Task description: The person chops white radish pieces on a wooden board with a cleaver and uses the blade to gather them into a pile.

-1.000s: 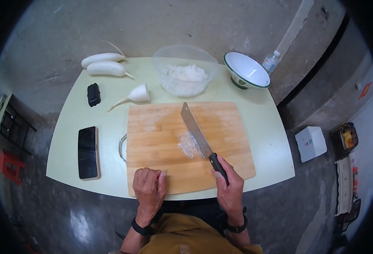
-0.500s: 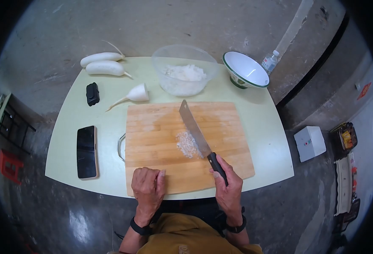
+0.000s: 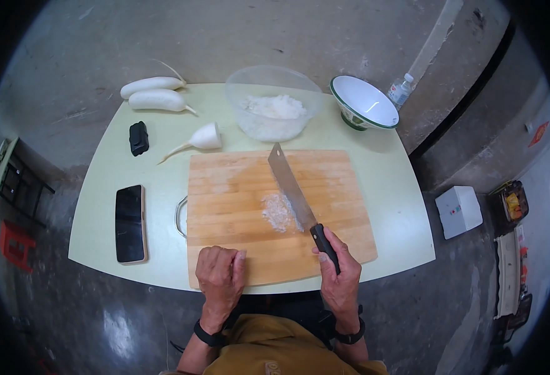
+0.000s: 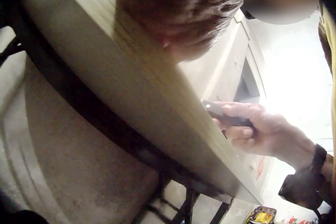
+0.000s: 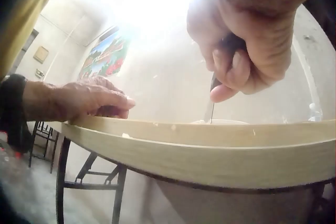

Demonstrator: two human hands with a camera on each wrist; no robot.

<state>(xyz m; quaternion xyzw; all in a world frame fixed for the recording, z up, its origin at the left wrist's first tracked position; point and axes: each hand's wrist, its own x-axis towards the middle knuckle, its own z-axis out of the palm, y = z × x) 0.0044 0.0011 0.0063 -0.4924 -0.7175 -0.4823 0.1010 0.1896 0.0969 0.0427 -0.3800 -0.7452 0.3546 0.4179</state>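
Observation:
My right hand (image 3: 341, 272) grips the black handle of a kitchen knife (image 3: 292, 189). Its broad blade slants up and left over the wooden cutting board (image 3: 225, 187). Along the blade's left side lies a small heap of finely chopped white bits (image 3: 277, 212). At the board's near left edge rests my left hand (image 3: 220, 275), fingers curled in and holding nothing. In the right wrist view the right hand (image 5: 247, 50) is above the board's edge, most of the blade hidden.
Behind the board stands a clear plastic bowl (image 3: 274, 128) with white shreds, beside a green-rimmed white bowl (image 3: 365, 103). A cut white radish (image 3: 205, 137) and two whole radishes (image 3: 157, 100) lie back left. A phone (image 3: 130, 224) and a small black object (image 3: 139, 139) sit left.
The knife has shifted slightly forward and to the right, with the right hand moving along. My left hand stays at the board's edge, and the chopped heap looks the same.

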